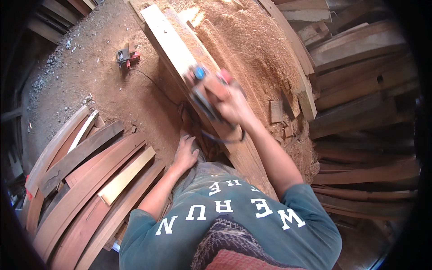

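Observation:
My right hand is closed around the handle of an electric hand planer, smeared by motion. The planer sits over a long pale timber piece, which lies along a wide wooden beam running away from me. A blue spot and a red spot show at the tool's far end. From its rear a dark cord loops down toward my legs. On my left leg rests my left hand, fingers extended and holding nothing.
Stacked curved boards lie at the lower left, and more timber is piled on the right. A second power tool with red parts rests on the dusty ground. Heaped wood shavings cover the area beyond the beam; small offcuts lie beside it.

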### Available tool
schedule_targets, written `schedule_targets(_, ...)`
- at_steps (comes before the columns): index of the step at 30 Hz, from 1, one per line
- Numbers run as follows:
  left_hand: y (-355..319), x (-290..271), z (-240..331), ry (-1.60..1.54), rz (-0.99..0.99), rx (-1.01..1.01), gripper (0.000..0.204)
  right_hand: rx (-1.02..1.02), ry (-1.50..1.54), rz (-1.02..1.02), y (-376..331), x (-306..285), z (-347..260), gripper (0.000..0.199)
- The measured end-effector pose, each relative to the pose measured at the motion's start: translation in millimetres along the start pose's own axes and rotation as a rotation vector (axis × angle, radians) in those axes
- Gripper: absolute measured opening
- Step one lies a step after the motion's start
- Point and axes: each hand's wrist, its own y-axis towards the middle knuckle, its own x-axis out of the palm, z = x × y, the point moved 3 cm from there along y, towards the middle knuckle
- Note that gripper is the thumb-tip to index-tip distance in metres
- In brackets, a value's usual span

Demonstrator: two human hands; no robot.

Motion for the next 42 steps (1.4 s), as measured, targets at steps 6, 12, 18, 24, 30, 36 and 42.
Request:
schedule_targets(6,4,106,24,0.015,0.075,0.057,0.110,0.239,-0.171,0.102,-296,-48,-8,0.040)
schedule_targets(12,58,168,31,-0.169,0.369,0.101,0.124,0.448,-0.150,0.280,-399,-74,11,0.038)
schedule_targets(18,0,110,92,-0.579,0.302,0.192,0.101,0.350,-0.058,0.515,-417,-99,25,0.029)
schedule_targets(24,-88,-39,209,-0.941,0.424,0.133,0.084,0.369,-0.061,0.516,-412,-119,26,0.026)
schedule_targets(30,-111,-151,262,-1.145,0.613,0.349,0.059,0.385,0.014,0.481,-405,-118,37,0.031)
schedule_targets(36,-109,-144,282,-1.194,0.612,0.399,0.050,0.375,-0.021,0.428,-401,-113,50,0.032)
schedule_targets(42,-107,-142,277,-1.161,0.628,0.388,0.059,0.418,-0.019,0.408,-395,-112,52,0.032)
